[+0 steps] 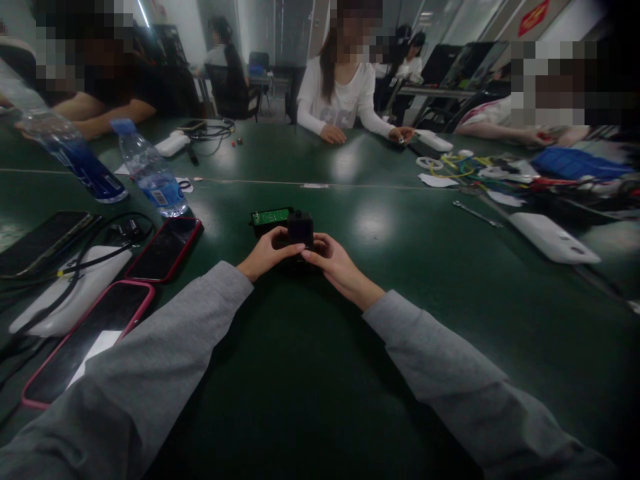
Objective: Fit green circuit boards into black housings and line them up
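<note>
Over the broad green table [425,287], I saw the left hand [267,254] and right hand [345,267] curled together, just nearer than an exposed circuit board [273,217], holding a small black block [301,231] between them. A loosened pinch could have dropped it onto that board, scraping its parts.

Dim scene; pale glare patches on green tabletop [425,247]; edges stretched, soft; right-hand corners near black.

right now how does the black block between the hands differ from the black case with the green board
The left hand and right hand hold the black block; the black case rests on the table. The case shows a green board; the block shows none. Both are black.
</note>
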Tool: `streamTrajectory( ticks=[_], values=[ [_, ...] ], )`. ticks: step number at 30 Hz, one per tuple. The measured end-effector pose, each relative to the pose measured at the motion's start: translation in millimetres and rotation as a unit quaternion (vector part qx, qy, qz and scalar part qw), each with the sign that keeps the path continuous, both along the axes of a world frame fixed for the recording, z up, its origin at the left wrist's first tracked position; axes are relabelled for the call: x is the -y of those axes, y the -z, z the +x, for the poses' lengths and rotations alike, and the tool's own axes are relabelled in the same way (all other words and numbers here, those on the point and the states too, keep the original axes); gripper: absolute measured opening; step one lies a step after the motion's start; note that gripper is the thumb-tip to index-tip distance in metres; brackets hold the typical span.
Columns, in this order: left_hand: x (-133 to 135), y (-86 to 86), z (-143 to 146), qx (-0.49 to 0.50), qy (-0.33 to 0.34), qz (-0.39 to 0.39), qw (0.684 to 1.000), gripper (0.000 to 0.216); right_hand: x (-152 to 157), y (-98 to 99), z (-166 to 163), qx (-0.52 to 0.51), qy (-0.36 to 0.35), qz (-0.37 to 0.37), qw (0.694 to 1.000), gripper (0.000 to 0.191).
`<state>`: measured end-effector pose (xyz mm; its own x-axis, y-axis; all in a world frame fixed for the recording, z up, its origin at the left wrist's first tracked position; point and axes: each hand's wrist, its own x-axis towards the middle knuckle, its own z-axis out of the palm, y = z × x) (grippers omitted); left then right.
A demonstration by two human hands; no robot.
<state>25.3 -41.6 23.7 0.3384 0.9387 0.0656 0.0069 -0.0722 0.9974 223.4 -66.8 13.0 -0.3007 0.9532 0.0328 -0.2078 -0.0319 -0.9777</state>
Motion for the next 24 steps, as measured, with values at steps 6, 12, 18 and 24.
streamTrajectory(
  ticks=[6, 12, 18, 24],
  values=[
    [-0.7, -1.4, 0.9, -0.008, -0.003, -0.001, 1.0, 0.058, -2.0, -0.3, 1.0, -0.037, 0.0, -0.033, 0.999, 0.049],
    [-2.2, -0.9, -0.3, -0.031, 0.021, 0.001, 0.999, 0.062, -6.7, 4.1, 3.2, -0.084, 0.011, -0.065, 0.994, 0.05],
    [-1.0, -2.8, -1.3, -0.086, 0.037, 0.015, 0.995, 0.062, -7.9, 1.5, 2.2, -0.101, 0.01, -0.081, 0.992, 0.049],
    [-0.2, -3.9, -2.0, -0.098, 0.044, 0.026, 0.994, 0.06, -9.0, 3.4, 6.6, -0.09, -0.012, -0.09, 0.992, 0.048]
  ],
)
